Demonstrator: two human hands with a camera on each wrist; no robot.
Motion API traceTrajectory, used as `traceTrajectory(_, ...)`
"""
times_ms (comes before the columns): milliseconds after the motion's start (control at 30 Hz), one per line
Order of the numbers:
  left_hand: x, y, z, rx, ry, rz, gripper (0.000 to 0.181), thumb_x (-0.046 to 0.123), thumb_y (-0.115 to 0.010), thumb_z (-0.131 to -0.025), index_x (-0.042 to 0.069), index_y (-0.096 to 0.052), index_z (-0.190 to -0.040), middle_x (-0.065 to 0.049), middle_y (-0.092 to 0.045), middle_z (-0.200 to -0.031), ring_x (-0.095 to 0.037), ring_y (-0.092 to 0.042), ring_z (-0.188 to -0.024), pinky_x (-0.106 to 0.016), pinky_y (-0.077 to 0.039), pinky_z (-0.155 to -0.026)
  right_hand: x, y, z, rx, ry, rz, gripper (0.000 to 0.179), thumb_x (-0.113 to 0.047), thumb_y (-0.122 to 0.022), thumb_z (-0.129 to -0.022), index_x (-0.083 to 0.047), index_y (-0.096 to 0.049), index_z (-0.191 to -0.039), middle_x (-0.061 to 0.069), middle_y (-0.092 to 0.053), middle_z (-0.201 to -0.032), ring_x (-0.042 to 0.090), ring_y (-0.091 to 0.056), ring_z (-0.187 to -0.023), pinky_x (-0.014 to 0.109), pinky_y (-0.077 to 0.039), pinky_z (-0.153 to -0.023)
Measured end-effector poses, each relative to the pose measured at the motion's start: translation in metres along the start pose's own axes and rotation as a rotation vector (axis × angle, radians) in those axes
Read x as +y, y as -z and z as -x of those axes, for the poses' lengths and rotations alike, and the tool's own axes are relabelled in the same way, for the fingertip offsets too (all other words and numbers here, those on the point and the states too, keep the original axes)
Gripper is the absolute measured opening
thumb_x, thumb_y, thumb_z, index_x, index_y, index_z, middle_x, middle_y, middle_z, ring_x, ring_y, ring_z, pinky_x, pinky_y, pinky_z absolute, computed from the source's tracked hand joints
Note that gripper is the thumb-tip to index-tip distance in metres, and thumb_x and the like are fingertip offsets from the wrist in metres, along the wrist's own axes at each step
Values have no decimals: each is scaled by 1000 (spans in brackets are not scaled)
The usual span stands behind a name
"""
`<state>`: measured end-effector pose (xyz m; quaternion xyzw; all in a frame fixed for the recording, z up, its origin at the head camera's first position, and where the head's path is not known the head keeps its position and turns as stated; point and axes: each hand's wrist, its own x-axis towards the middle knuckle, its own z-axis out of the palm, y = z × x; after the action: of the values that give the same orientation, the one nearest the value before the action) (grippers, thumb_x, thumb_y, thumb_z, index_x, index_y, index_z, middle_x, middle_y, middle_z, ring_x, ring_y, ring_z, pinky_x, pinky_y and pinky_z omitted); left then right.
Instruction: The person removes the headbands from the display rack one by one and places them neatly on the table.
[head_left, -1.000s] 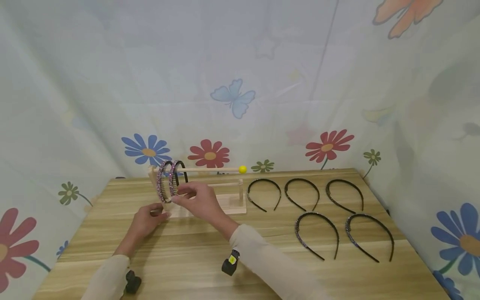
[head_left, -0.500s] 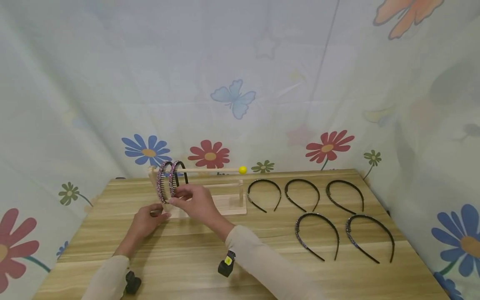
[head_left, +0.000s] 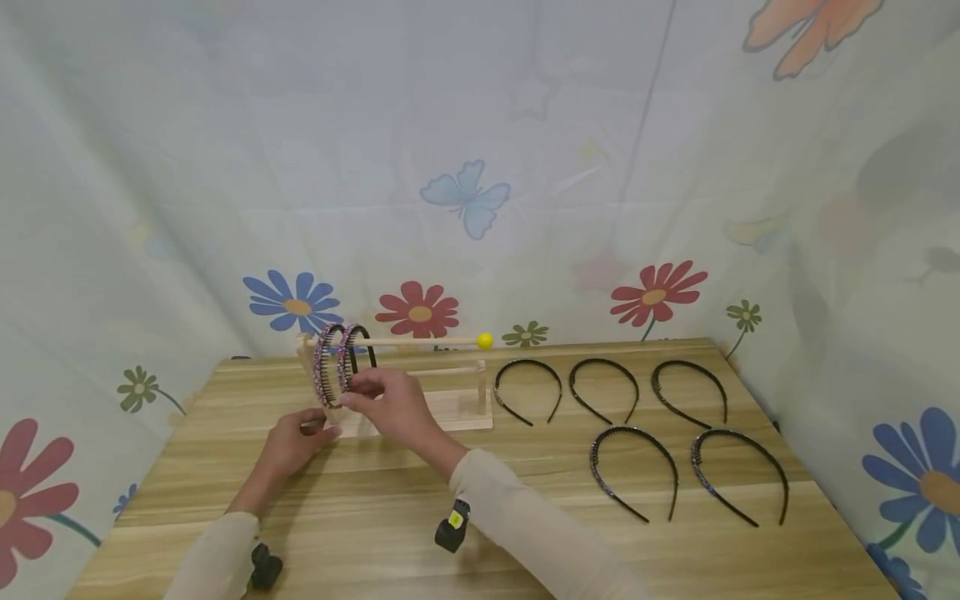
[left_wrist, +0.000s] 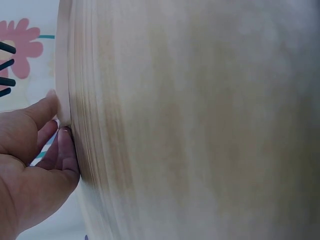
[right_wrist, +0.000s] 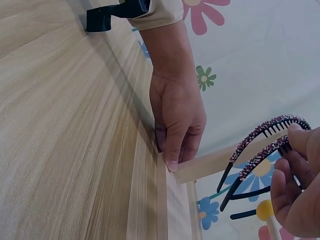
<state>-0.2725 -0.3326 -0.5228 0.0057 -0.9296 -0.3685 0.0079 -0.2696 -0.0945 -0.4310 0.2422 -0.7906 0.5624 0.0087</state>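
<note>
Two black headbands with glittery pink-purple fronts hang on the upper rod (head_left: pixel 427 341) of a wooden stand, near its left upright. My right hand (head_left: pixel 401 408) pinches the lower front of the right-hand headband (head_left: pixel 344 362) between thumb and fingers. Just left of it, the other headband (head_left: pixel 320 371) hangs with a small gap between them. Low at the stand's left end, my left hand (head_left: pixel 288 447) grips the edge of the base (head_left: pixel 457 408). Its thumb and fingertips (left_wrist: pixel 51 102) pinch that board in the left wrist view. A yellow ball (head_left: pixel 485 341) caps the rod's right end.
Several more black headbands lie on the wooden table (head_left: pixel 360 533) to the right in two rows, among them one (head_left: pixel 558 392) close beside the stand and one (head_left: pixel 783 483) at the front right. A lower rod (head_left: pixel 450 370) runs above the base. Behind hangs a flower-printed cloth (head_left: pixel 570 208).
My right hand has shifted very slightly left and its wrist has turned a little, still holding the same headband. The left hand and the stand have stayed in place.
</note>
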Motion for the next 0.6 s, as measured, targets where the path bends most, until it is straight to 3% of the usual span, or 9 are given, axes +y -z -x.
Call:
traceTrajectory(233,1,1,1,6,-1,-8,55,29,-72,-97,-7,-59,-136,-30,-62,-133,-44,-67,-114,-52,-57,-90,1,6,0,25,15,28,13,-23,-75,-96,-14,-77,-105,-8,-76,-91,-3,-66,-81,17,-53,-67)
traceTrajectory(600,2,0,0,-1,13,-19,55,29,-72,-97,-8,-59,-136,-30,-63,-132,-44,-67,-114,-52,-56,-89,3,22,3,48,-22,55,20,-25,-73,-97,-14,-76,-113,-7,-76,-96,2,-68,-84,19,-54,-66)
